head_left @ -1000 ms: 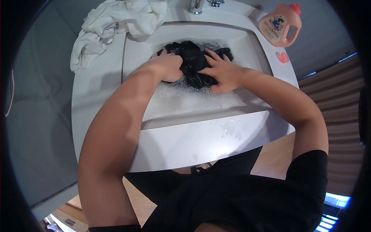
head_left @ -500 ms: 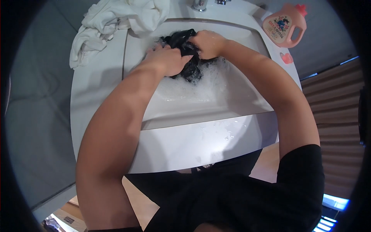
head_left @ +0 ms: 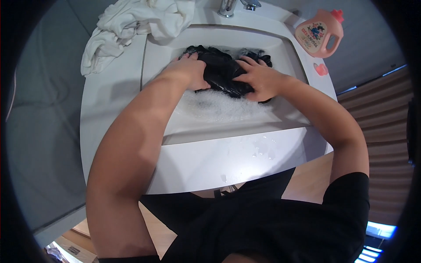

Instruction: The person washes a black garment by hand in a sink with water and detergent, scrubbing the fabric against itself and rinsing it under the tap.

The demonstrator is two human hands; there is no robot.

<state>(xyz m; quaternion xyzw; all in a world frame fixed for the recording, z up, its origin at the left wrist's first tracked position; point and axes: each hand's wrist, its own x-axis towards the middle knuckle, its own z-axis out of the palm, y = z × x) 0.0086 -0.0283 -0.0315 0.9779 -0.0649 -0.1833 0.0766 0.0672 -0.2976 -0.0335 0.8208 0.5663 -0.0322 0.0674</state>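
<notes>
A wet black garment (head_left: 221,70) lies spread out in soapy water in the white sink (head_left: 151,61). My left hand (head_left: 189,70) grips its left part, thumb toward the middle, with the fingertips partly hidden in the folds. On the right side, my right hand (head_left: 263,81) has its fingers somewhat apart and hooked into the cloth, the thumb lower down. Dark folds stick up beyond the right fingers. What kind of garment it is cannot be made out. White foam (head_left: 228,107) floats just in front of it.
A chrome faucet (head_left: 227,8) stands behind the sink. White cloth (head_left: 131,30) is heaped on the counter at the back left. A pink detergent bottle (head_left: 318,37) and a small pink cap (head_left: 321,69) sit at the right. Water drops dot the counter's front (head_left: 263,149).
My right hand has moved right and nearer to me, spreading the bunched black garment wider across the sink. My left hand stays near its place at the left part.
</notes>
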